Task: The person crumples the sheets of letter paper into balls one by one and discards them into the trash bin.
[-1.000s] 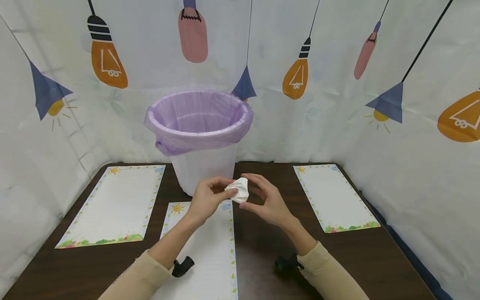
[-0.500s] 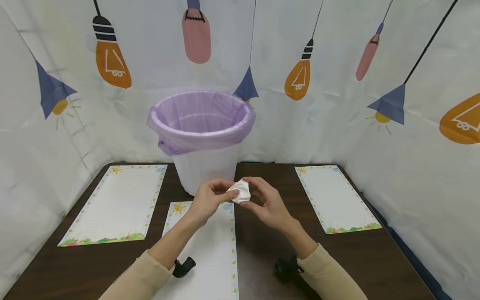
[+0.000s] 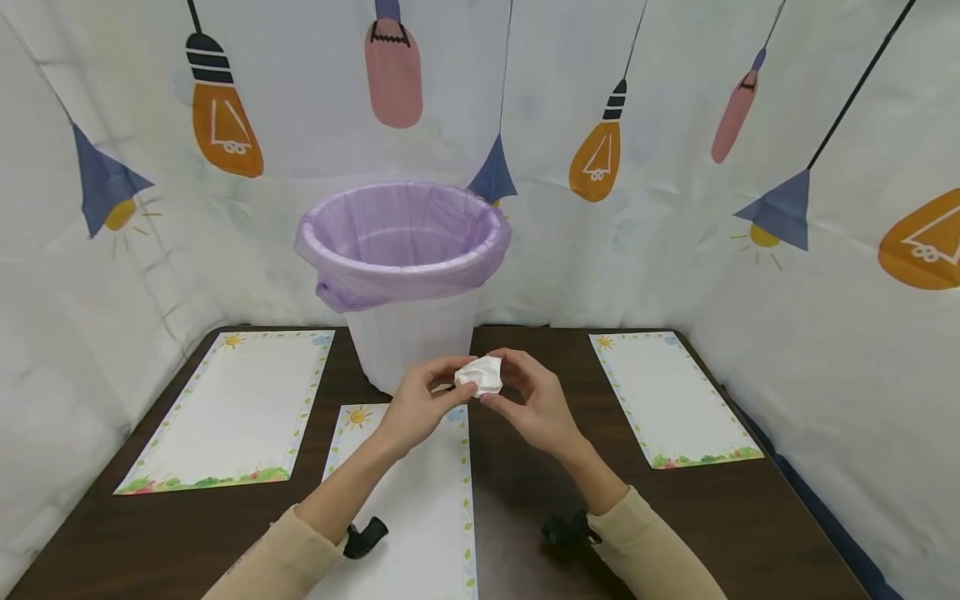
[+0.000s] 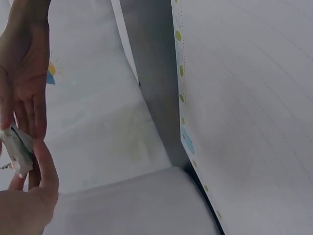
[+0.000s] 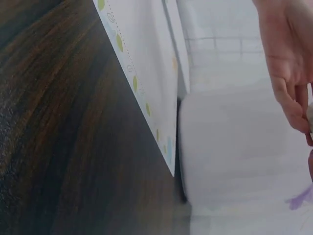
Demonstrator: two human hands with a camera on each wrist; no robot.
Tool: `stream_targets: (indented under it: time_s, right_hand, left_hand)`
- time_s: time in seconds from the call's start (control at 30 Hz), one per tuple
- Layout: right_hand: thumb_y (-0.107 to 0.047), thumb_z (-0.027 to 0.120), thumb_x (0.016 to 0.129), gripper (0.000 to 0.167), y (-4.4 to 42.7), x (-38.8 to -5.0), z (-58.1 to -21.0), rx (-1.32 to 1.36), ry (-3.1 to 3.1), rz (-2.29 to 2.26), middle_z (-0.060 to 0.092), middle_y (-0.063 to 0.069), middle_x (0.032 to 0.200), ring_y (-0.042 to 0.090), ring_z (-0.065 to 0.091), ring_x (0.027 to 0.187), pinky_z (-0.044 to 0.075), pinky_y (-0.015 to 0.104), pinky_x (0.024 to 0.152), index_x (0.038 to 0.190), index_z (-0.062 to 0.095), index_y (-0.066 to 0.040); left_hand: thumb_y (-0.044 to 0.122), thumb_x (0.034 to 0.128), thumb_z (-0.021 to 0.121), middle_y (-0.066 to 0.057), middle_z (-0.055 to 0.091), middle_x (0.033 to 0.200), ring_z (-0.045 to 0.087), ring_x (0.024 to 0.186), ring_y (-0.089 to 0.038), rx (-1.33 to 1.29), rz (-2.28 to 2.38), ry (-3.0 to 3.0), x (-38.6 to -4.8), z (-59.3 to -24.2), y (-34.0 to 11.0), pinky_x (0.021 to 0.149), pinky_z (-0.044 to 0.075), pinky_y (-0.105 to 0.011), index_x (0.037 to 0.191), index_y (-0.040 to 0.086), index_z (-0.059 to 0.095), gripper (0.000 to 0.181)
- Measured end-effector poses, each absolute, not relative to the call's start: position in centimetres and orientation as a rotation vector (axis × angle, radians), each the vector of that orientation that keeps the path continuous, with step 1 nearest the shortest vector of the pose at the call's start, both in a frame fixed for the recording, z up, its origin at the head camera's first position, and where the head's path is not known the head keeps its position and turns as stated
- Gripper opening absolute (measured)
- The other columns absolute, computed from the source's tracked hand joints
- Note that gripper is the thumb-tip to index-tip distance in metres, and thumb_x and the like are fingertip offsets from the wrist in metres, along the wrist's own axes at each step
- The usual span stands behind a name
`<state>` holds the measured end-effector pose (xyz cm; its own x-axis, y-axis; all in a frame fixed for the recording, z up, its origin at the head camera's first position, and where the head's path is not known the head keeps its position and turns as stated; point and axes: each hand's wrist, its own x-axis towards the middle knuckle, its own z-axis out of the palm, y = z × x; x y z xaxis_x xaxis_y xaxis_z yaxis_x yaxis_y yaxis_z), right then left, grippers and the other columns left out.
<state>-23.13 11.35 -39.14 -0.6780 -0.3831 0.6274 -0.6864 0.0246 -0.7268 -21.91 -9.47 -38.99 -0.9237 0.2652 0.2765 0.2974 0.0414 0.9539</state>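
Observation:
A small crumpled wad of white paper (image 3: 480, 375) is up above the table, in front of the bin, between my two hands. My left hand (image 3: 423, 404) pinches its left side, the thumb lying across the near face. From the right, my right hand (image 3: 534, 404) holds the other edge between thumb and fingertips. In the left wrist view the paper wad (image 4: 18, 151) sits between the left hand (image 4: 29, 205) below and the right hand (image 4: 27, 73) above. The right wrist view catches mostly the left hand (image 5: 288, 68), with the wad cut off at the edge.
A white bin (image 3: 412, 333) with a purple liner (image 3: 405, 279) stands at the table's back. Bordered paper sheets lie left (image 3: 232, 408), centre (image 3: 405, 500) and right (image 3: 671, 396) on the dark wooden table (image 3: 570, 533). A printed curtain (image 3: 300, 108) surrounds it.
The fingers have shifted on the paper wad, which now looks turned and flatter, with its top edge wider. Both hands stay in nearly the same place. The head view drifted slightly at first.

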Motion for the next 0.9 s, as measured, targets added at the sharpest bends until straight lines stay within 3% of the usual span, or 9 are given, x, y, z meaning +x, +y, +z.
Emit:
stream_targets:
  time_s: [0.13, 0.47, 0.67, 0.9]
  right_hand:
    - [0.018, 0.076, 0.083, 0.055, 11.8, -23.8, -40.3, 1.059, -2.042, 1.827, 0.062, 0.022, 0.127, 0.028, 0.065, 0.109, 0.054, 0.034, 0.096, 0.133, 0.056, 0.012]
    - [0.011, 0.073, 0.090, 0.049, 12.4, -24.1, -40.8, 1.087, -2.024, 2.052, 0.062, 0.021, 0.121, 0.026, 0.063, 0.107, 0.057, 0.035, 0.090, 0.135, 0.055, 0.006]
    - [0.009, 0.072, 0.092, 0.048, 12.2, -24.0, -40.7, 1.126, -1.984, 1.994, 0.062, 0.022, 0.120, 0.024, 0.064, 0.105, 0.057, 0.035, 0.089, 0.136, 0.055, 0.006]
    - [0.008, 0.074, 0.091, 0.038, 11.9, -23.8, -40.9, 1.109, -1.904, 1.947, 0.063, 0.023, 0.116, 0.021, 0.065, 0.099, 0.058, 0.031, 0.083, 0.126, 0.058, 0.008]
  left_hand:
    - [0.002, 0.0909, 0.078, -0.016, 0.065, 0.124, 0.063, 0.109, -0.027, -0.676, -2.141, -2.235, -21.9, -39.3, -9.6, 0.090, 0.056, -0.031, 0.140, -0.001, 0.059, 0.052]
    - [0.003, 0.0899, 0.079, -0.016, 0.067, 0.118, 0.067, 0.101, -0.025, -0.737, -2.029, -2.195, -21.4, -39.9, -9.5, 0.084, 0.058, -0.029, 0.140, -0.001, 0.059, 0.054]
    - [-0.002, 0.0887, 0.078, -0.018, 0.066, 0.118, 0.064, 0.102, -0.026, -0.757, -2.000, -2.086, -21.3, -40.3, -9.0, 0.087, 0.057, -0.029, 0.134, -0.003, 0.061, 0.049]
    - [0.001, 0.0881, 0.080, -0.011, 0.070, 0.113, 0.069, 0.097, -0.023, -0.708, -1.902, -2.076, -21.0, -40.1, -8.6, 0.082, 0.060, -0.034, 0.128, 0.003, 0.067, 0.042]
